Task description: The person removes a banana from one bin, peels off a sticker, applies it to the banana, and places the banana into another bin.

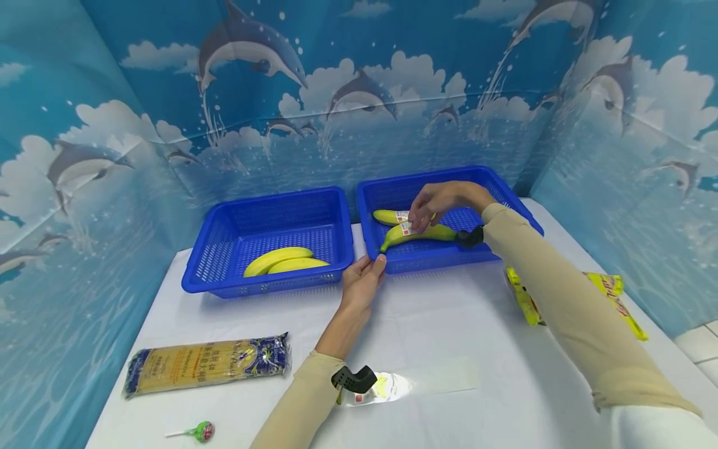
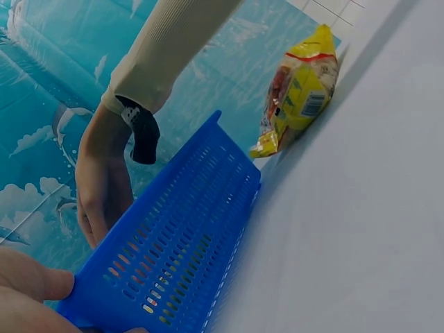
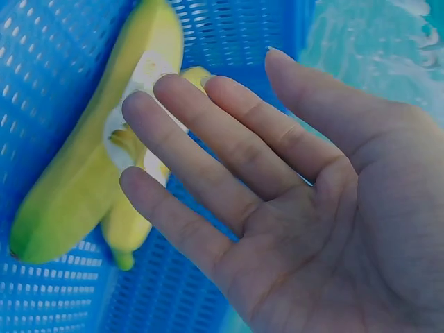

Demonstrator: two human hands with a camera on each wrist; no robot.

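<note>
Just beneath right hand (image 1: pixel 439 201): bananas (image 1: pixel 429 233).

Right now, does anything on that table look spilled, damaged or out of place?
Nothing visible looks spilled or damaged. Slightly odd: a shiny clear wrapper lies flat on the table, partly hidden behind the left sleeve, looking empty where it shows.

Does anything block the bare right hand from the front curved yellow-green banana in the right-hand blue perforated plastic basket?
Nothing visible does. The bare right hand is over the blue perforated plastic basket, fingertips close to the front curved yellow-green banana; whether they touch is unclear. The other yellow banana lies farther back in the head view.
</note>
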